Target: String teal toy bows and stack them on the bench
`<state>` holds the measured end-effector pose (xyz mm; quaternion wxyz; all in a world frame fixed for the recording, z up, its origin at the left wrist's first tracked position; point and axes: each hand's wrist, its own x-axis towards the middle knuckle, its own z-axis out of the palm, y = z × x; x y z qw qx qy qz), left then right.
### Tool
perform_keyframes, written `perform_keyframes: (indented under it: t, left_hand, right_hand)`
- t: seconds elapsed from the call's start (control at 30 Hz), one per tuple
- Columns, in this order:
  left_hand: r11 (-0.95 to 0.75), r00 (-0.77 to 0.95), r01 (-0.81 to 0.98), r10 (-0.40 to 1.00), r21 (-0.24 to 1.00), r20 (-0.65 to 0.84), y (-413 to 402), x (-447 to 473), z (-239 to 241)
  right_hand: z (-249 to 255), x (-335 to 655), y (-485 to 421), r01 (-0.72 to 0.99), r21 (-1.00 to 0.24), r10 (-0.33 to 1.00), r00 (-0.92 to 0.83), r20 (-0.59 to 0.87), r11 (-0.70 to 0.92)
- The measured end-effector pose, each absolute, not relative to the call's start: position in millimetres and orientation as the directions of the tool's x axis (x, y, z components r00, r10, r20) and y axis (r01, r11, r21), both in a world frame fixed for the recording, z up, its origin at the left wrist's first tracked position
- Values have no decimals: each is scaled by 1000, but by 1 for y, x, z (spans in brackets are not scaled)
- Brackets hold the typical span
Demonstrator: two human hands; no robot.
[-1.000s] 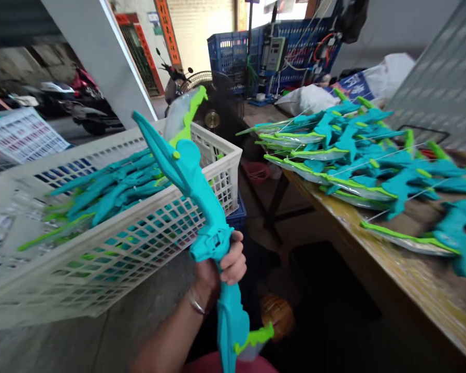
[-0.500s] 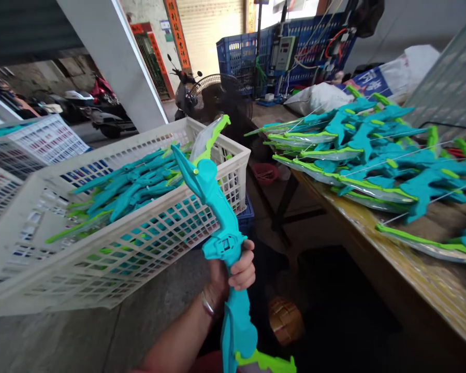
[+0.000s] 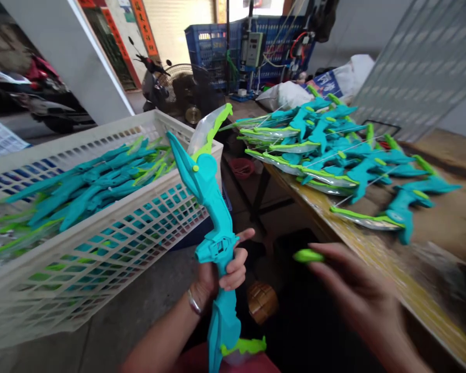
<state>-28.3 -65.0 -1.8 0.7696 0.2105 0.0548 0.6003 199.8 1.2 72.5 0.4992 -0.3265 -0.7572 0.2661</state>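
My left hand is wrapped round the grip of a teal toy bow, held nearly upright, its index finger stretched out to the right. Lime-green tips with clear film stick out at the bow's top and bottom, and a square opening shows in its middle. To the right, my right hand pinches a small lime-green plastic piece between thumb and fingertips. This hand is slightly blurred. A gap separates the green piece from the bow.
At left stands a white plastic crate with many teal and green bow parts. On the wooden table at right lies a pile of strung toy bows. A fan, a scooter and a blue crate stand behind.
My right hand has come into view from the right with the green piece. My left index finger has stretched out from the bow. The view has turned to the right.
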Motion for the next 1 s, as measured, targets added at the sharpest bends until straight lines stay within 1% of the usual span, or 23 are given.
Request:
perform_keyframes:
  t: [0.03,0.07,0.1,0.13,0.17,0.2,0.23,0.27,0.33,0.43,0.53,0.67,0.73,0.9,1.0]
  left_hand:
    - [192,269,-901,951,388,153,-65,-26,0]
    - [184,253,-906,957,382,139,-66,-24,1]
    - [169,230,-911,966,376,122,-67,-23,2]
    - [153,205,-914,973,375,102,-68,-21,3]
    - [139,182,-915,980,378,80,-70,-20,3]
    - [127,160,-916,985,380,58,-71,-19,3]
    - [123,149,-915,988,383,39,-72,-18,3]
    - [125,146,-915,989,384,25,-72,-17,2]
    - [133,144,-916,990,379,2,-71,-15,1]
    - [163,161,-911,986,378,-35,-68,-13,-2]
    - [197,187,-893,980,405,-64,-67,-11,-4]
    - [247,235,-839,968,486,-86,-67,-10,-6]
    - [258,244,-826,965,501,-95,-67,-10,-8]
    - [286,279,-777,955,562,-100,-66,-10,-10]
    - [280,277,-777,956,563,-94,-66,-10,-10]
  right_hand:
    - [72,191,-9,149,-791,777,-364,514,593]
    - [70,179,-18,44,-864,789,-433,436,502]
    - [67,165,-27,-70,-925,793,-493,358,374]
    - [63,151,-34,-170,-955,792,-534,295,241]
    - [58,140,-40,-232,-962,779,-573,254,143]
    - [54,131,-43,-257,-962,767,-598,233,91]
    - [51,125,-45,-251,-964,762,-605,230,91]
    - [48,121,-45,-224,-965,763,-596,249,140]
    - [44,121,-41,-142,-940,759,-559,334,309]
    - [45,123,-32,-75,-849,688,-550,474,524]
    - [47,121,-27,-21,-753,622,-548,559,658]
    - [49,118,-25,70,-659,573,-567,591,749]
    - [49,118,-23,93,-628,555,-580,597,773]
    - [50,120,-21,70,-587,508,-592,626,806]
    - [52,122,-20,51,-582,491,-601,631,811]
